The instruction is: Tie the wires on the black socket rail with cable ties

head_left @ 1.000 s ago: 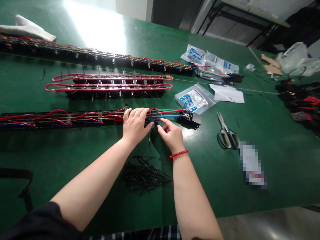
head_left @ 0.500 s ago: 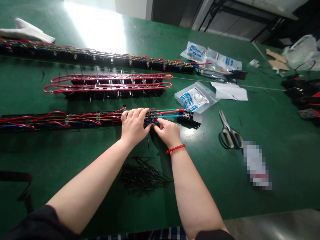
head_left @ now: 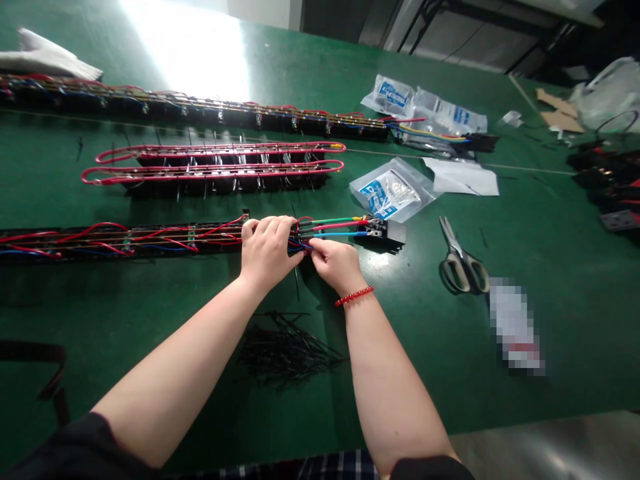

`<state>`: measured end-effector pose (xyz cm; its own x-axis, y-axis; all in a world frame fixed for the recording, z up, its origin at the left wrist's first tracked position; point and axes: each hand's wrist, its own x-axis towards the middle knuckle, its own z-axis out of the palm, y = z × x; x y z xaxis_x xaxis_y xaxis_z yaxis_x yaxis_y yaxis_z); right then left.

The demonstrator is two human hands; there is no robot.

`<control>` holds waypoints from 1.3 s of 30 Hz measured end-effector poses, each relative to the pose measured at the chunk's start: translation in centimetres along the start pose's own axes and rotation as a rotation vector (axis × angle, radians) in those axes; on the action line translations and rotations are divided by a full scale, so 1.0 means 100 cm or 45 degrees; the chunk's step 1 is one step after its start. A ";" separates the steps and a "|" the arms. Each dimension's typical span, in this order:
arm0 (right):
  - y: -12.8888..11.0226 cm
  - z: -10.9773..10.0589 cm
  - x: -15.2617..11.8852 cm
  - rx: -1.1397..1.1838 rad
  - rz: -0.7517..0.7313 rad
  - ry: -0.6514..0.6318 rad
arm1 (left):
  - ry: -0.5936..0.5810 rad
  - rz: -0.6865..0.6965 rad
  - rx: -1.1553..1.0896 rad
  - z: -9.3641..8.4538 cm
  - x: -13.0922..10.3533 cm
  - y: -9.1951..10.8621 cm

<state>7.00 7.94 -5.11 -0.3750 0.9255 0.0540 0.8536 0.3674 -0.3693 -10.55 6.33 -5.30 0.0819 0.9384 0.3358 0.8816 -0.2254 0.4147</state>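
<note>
A long black strip with red, blue and brown wires along it lies across the table in front of me. My left hand is wrapped over the strip near its right end, thumb toward the near side. Close beside that thumb, my right hand is closed in a pinch at the strip's near edge, by some thin blue wires; what its fingertips hold is too small to tell. Green, red and blue cables run from there to a black end block. Thin black cable ties lie in a pile nearer me.
Scissors lie open-bladed to the right. Beyond the strip are red-looped wired pieces, another long wired strip, plastic packets, a white paper and a pale glove.
The view has shifted slightly. My left hand keeps its hold on the strip, while my right fingers have drawn a little closer together beside it.
</note>
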 end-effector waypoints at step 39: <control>0.002 0.005 -0.004 -0.032 -0.105 -0.030 | -0.049 -0.052 0.058 -0.001 0.001 0.003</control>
<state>7.12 7.58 -5.69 -0.4525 0.8897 0.0615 0.8282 0.4448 -0.3411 -10.38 6.31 -5.04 0.0624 0.9561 0.2865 0.9046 -0.1754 0.3885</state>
